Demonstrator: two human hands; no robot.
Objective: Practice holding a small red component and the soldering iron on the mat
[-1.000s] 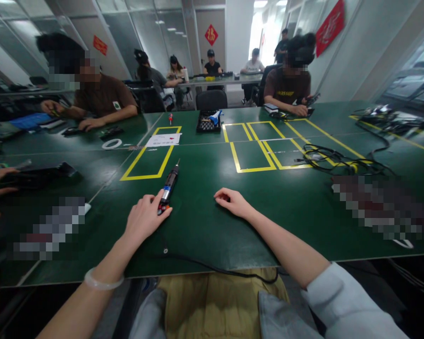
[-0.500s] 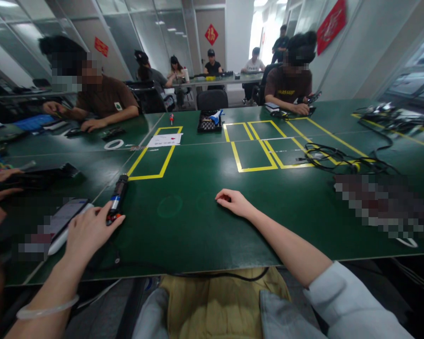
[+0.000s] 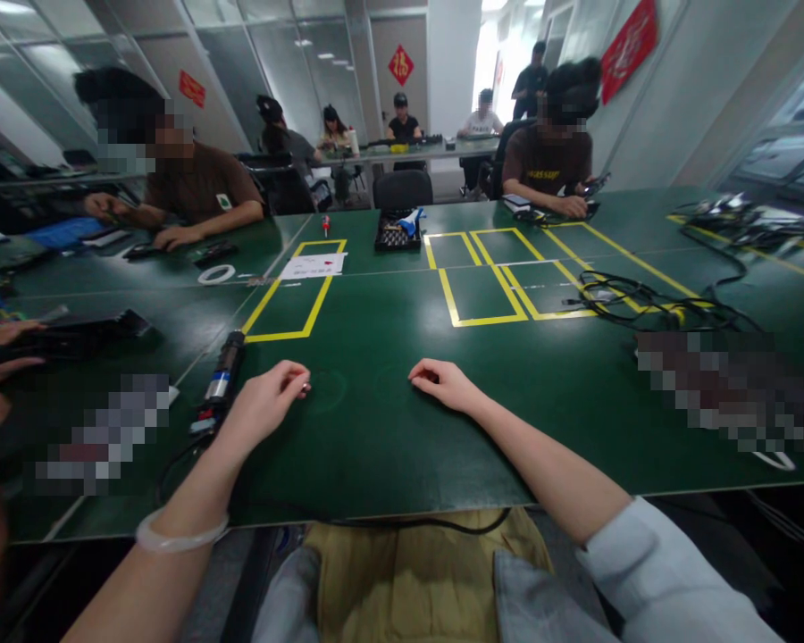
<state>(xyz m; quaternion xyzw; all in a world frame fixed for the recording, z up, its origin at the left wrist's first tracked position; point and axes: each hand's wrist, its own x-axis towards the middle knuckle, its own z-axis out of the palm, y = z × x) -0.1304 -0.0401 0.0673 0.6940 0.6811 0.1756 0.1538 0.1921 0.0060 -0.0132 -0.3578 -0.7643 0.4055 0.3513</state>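
Note:
My left hand (image 3: 272, 397) is above the green table (image 3: 368, 455), its thumb and fingers pinched together. A tiny shiny spot shows at the fingertips; I cannot tell what it is. Beside this hand, to its left, lies a black cylindrical tool (image 3: 222, 379) with a silver and blue band, red parts and a cord, like an electric screwdriver. My right hand (image 3: 446, 384) rests on the table with its fingers curled in, and no object shows in the dark hollow between them. A gap of bare table separates my two hands.
Yellow tape rectangles (image 3: 486, 321) mark the table beyond my hands. A black tray (image 3: 397, 243) with a blue and white thing stands at the back. Tangled black cables (image 3: 633, 290) lie at the right, a white paper (image 3: 314, 266) at the left. Co-workers sit across and at my left.
My left hand has left the black cylindrical tool and moved right, and its fingers have closed into a pinch. The tool stays lying there. My right hand has not moved.

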